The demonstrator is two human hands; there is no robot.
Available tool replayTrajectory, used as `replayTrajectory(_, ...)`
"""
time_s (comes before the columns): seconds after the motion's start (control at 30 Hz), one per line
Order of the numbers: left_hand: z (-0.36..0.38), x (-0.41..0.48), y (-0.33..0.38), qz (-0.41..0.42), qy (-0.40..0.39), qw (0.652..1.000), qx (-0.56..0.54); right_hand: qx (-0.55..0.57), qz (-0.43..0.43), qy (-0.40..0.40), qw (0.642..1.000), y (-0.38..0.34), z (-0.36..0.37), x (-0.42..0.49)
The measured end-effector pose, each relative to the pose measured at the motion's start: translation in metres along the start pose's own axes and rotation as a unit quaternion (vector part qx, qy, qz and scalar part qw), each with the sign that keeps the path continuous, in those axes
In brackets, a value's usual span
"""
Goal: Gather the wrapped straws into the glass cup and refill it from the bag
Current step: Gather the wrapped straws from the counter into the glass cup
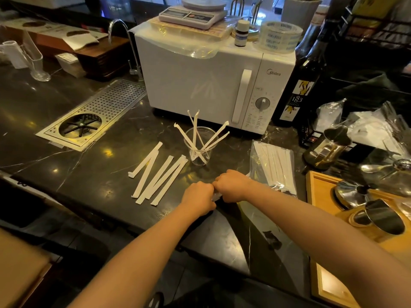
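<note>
At the far left of the dark marble bench [66, 174] a tall empty glass [36, 61] stands near the back, and nearer the middle a perforated metal drain tray [95, 114] with a round rinser is set into the surface. Just right of it, five or so loose wrapped straws [158, 178] lie flat on the bench in a rough zigzag, some overlapping at their ends. Beside them, a little farther back, the glass cup [200, 147] stands upright in front of a white microwave [211, 81]; about five wrapped straws lean in it, fanned outward. In front of the cup the two fists meet: the left hand [198, 200] is curled closed, knuckles up, and the right hand [233, 185] is likewise closed, the two touching. Between them a small white-and-clear piece shows, seemingly the near end of the bag, gripped by both hands, though the fingers themselves are hidden and the exact hold cannot be told. The clear plastic bag [273, 165] of wrapped straws lies flat on the bench just right of the cup, reaching back toward the microwave. Farther right stand a dark bottle [298, 90], a steel pitcher [329, 147] and a wooden tray [322, 223] holding metal cups.
</note>
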State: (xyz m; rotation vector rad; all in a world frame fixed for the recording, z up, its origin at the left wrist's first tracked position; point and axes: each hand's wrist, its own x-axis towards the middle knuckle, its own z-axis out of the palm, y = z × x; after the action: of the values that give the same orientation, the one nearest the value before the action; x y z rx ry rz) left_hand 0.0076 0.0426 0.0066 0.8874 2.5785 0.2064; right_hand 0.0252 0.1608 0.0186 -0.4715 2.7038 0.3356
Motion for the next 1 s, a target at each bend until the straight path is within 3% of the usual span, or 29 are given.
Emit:
replayTrajectory(0.47,-0.005,0.013,0.001,0.017,-0.062,0.998,-0.028,0.033,0.051,0.026,0.998,0.001,-0.005,-0.010)
replayTrajectory(1.0,-0.038,0.015,0.004,0.038,-0.031,0.962,-0.269,-0.053,0.135,0.112,0.983,0.000,-0.056,-0.016)
